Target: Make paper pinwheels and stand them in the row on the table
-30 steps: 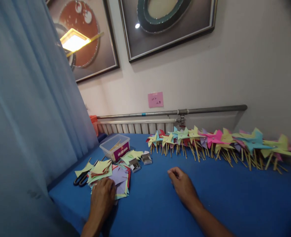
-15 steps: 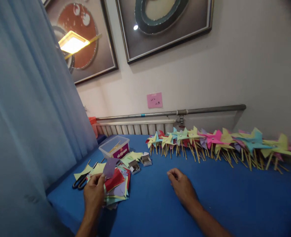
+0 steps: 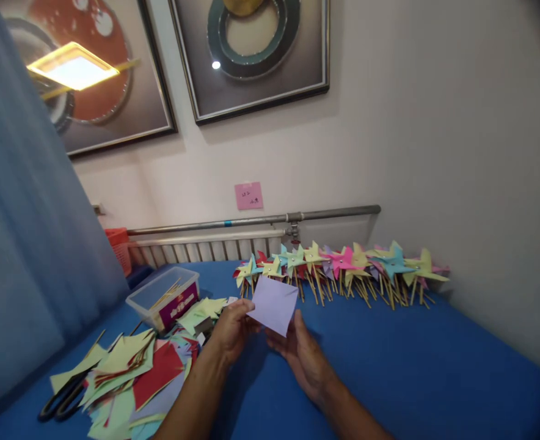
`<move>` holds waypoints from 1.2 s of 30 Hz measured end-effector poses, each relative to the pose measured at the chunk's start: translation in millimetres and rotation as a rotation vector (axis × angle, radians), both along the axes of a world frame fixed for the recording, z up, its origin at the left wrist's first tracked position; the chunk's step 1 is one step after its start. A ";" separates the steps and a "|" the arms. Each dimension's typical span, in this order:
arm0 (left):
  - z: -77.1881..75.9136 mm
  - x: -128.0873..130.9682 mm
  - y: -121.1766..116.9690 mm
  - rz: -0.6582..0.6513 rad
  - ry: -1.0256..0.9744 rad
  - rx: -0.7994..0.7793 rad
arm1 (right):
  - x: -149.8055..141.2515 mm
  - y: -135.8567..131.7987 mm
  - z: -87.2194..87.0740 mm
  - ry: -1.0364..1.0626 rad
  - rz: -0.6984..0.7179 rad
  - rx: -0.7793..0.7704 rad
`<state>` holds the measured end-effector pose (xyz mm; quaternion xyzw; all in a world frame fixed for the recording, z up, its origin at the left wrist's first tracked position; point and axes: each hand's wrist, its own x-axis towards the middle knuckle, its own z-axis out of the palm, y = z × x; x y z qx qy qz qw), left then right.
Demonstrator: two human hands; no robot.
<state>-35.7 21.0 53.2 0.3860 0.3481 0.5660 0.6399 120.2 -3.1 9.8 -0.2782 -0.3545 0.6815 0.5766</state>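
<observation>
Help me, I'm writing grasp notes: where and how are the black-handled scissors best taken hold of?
I'd grip the scissors by their black handle loops, coming from the person's near left. The loops jut out there beside the pile of papers, while paper hides much of the rest. They seem to lie fairly low, so hooking a finger through a loop looks surer than pinching.

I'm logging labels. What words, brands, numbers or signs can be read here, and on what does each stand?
Pink note on the wall: perhaps "252"; the handwriting below is too blurred to read.
Purple label on the clear plastic box: white lettering, too blurred to read.
</observation>
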 end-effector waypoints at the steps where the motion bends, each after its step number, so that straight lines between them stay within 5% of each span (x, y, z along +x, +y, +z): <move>1: -10.2 4.5 4.1 0.006 0.039 -0.016 | 1.8 0.9 1.0 0.033 0.006 0.001; 4: -36.1 10.6 8.5 0.035 0.162 -0.057 | 5.5 5.8 0.1 0.068 -0.028 -0.024; 7: -45.3 12.5 6.4 0.084 0.210 -0.077 | 6.3 11.4 -4.3 0.050 -0.073 -0.049; 18: -38.0 20.0 -0.4 0.019 0.171 -0.123 | 13.8 20.1 -17.0 -0.205 -0.276 -0.121; 28: -27.3 5.1 7.1 0.064 0.222 0.092 | 19.2 17.5 -10.2 -0.207 -0.142 -0.135; 36: -32.0 8.9 7.8 0.196 0.305 0.091 | 15.9 15.8 -15.1 -0.255 -0.094 -0.036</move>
